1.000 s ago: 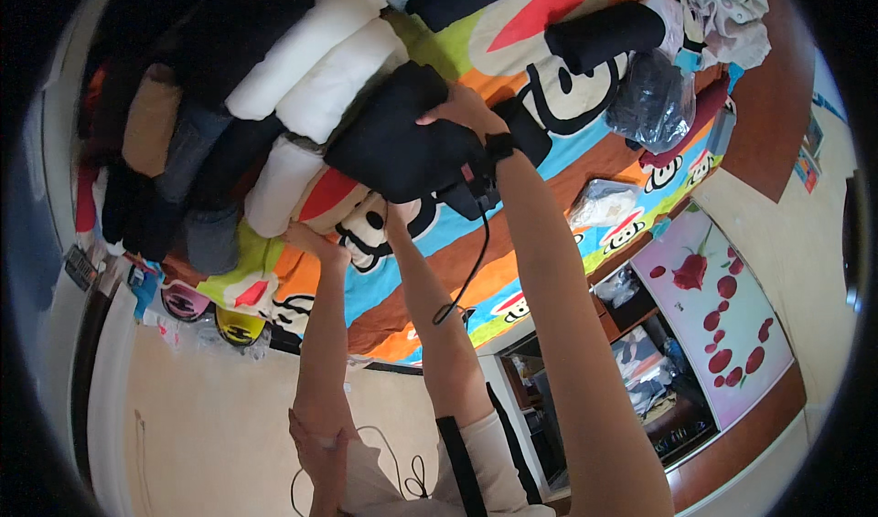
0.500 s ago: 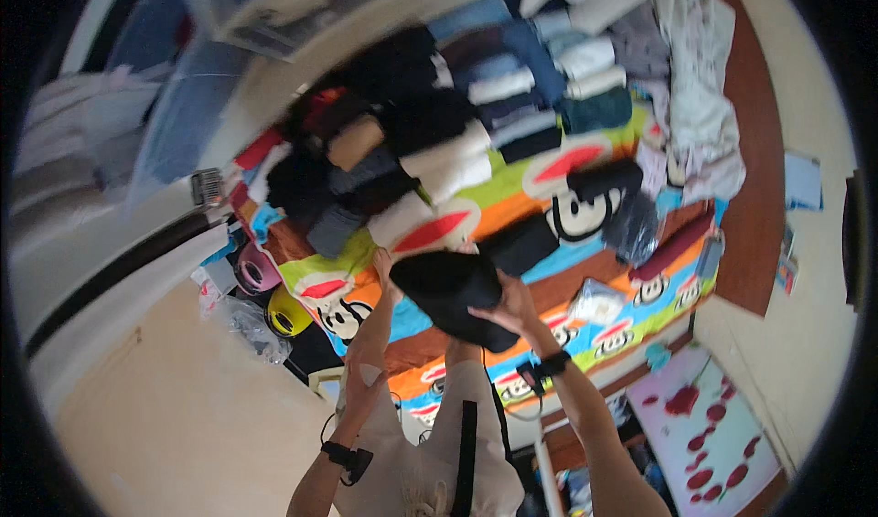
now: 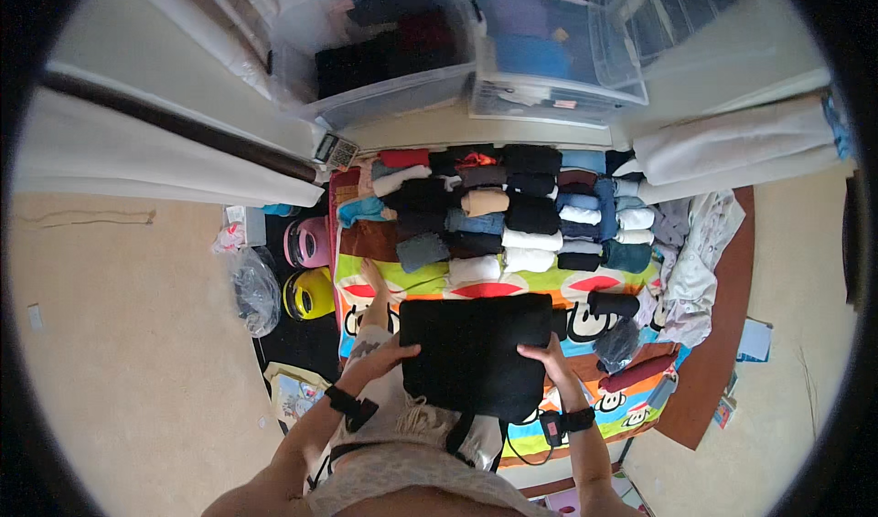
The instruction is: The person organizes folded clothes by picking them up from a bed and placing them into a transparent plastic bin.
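Observation:
A black folded garment [image 3: 476, 352] is held up in front of my lap as a flat, wide rectangle. My left hand [image 3: 389, 360] grips its left edge with the thumb on top. At the right edge my right hand [image 3: 546, 362] pinches it the same way, the fingers underneath hidden by the cloth. Just beyond it, on a colourful striped blanket [image 3: 421, 284], lie rows of rolled clothes, among them white rolls [image 3: 530, 259], a beige roll [image 3: 485, 202] and a dark grey roll [image 3: 422, 253]. A black roll [image 3: 613, 303] lies to the right of the garment.
Clear plastic bins [image 3: 384, 96] with clothes stand at the far side. Left of the bed are a pink helmet [image 3: 307, 243], a yellow helmet [image 3: 311, 294] and a plastic bag [image 3: 255, 293]. A crumpled pale sheet [image 3: 700, 261] and a dark red roll [image 3: 637, 372] lie at the right.
The black garment has gone from a bunched, tilted shape to a flat rectangle nearer my body. Both hands now hold its opposite sides. The view has turned and straightened.

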A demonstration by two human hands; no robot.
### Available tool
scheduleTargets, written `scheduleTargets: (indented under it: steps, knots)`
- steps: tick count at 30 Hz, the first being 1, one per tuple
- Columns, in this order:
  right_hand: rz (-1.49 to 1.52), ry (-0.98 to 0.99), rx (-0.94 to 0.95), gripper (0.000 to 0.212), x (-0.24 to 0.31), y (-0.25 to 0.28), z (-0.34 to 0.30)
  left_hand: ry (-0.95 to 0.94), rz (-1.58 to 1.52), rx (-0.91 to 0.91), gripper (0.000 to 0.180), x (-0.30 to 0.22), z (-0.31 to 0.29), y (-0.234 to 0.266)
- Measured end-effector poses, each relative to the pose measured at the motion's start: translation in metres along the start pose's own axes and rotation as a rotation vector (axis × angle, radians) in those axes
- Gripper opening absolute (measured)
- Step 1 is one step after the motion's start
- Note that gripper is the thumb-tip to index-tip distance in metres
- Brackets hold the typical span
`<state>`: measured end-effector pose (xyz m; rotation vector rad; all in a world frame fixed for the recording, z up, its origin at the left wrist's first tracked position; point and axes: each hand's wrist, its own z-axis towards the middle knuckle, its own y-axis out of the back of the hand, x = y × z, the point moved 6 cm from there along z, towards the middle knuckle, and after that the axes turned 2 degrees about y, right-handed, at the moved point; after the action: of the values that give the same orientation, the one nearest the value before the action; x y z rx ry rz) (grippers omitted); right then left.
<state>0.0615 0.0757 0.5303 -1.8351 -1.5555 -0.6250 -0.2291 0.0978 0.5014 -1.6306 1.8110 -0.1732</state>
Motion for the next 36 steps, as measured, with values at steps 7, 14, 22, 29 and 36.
scheduleTargets:
  steps: [7, 14, 22, 29, 36]
  knots:
    - [-0.087, -0.055, -0.139, 0.051, 0.038, -0.135, 0.057, -0.136, -0.014, -0.207, 0.078, -0.097, -0.056, 0.112]
    - [-0.106, -0.024, -0.192, 0.069, 0.083, -0.209, 0.082, -0.089, -0.038, -0.200, 0.091, -0.159, -0.089, 0.165]
    - [0.012, -0.041, -0.350, 0.071, 0.117, -0.218, 0.126, -0.069, 0.112, -0.310, 0.092, -0.245, -0.096, 0.159]
    - [-0.036, 0.035, -0.276, 0.075, 0.157, -0.244, 0.207, -0.254, -0.157, -0.330, 0.085, -0.278, -0.059, 0.210]
    - [-0.292, 0.149, -0.138, 0.069, 0.228, -0.267, 0.266, -0.374, 0.003, -0.362, 0.075, -0.330, -0.028, 0.239]
